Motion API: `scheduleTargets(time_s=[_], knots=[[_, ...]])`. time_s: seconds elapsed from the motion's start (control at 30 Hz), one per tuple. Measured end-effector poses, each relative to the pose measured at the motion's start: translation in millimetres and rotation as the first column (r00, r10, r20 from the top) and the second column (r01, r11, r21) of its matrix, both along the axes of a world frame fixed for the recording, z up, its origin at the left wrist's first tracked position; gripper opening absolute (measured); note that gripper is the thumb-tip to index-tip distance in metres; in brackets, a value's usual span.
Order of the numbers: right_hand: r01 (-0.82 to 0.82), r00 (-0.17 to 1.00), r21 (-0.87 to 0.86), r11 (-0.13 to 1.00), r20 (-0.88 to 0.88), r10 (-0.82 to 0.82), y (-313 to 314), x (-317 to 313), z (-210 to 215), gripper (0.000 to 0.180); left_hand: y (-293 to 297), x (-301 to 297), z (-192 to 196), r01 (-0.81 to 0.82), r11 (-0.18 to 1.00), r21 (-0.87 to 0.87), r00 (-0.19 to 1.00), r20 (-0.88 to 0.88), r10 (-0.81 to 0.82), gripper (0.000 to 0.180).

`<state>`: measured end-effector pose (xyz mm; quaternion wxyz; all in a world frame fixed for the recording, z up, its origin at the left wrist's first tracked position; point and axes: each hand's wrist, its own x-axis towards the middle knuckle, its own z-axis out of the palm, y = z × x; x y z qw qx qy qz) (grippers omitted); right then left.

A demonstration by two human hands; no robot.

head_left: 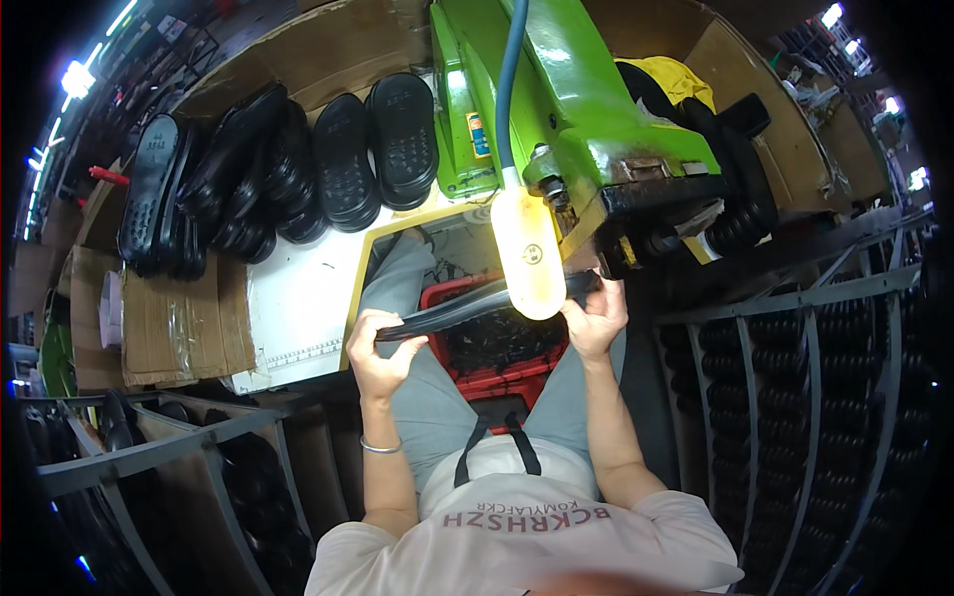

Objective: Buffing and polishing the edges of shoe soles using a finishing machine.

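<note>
Pale shirt (517, 487) nearest. Oval lamp (528, 248) beyond, probably placed to light sole. Left hand (381, 358) and right hand (596, 323) pinch opposite ends of black sole (459, 311), likely for steadiness, near green machine (586, 84). Red crate (505, 380) below, perhaps for scraps. Stacked soles (402, 139) farther.

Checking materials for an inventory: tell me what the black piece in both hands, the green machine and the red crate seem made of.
Black piece: possibly rubber or plastic; smooth, dark, faintly shiny.
Green machine: probably painted metal; glossy coat, bright highlights.
Red crate: likely plastic; evenly coloured, slightly shiny.
</note>
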<state>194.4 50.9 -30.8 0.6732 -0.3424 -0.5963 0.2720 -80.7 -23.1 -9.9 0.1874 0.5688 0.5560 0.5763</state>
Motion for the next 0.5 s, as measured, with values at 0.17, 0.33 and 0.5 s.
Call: scheduleTargets(time_s=[0.17,0.33,0.5], knots=[[0.183,0.939,0.084,0.98,0.279,-0.199,-3,-16,12,0.06,1,-16,-3,0.058,0.99,-0.126,0.987,-0.139,-0.076,0.034],[0.199,0.919,0.182,0.963,0.306,-0.247,-1,-13,8,0.045,21,32,12,0.044,0.99,-0.137,0.855,-0.507,-0.108,0.033],[0.139,0.94,0.214,0.967,0.28,-0.197,6,-8,5,0.049,47,110,14,0.018,0.988,0.154,0.913,-0.406,0.046,0.034]])
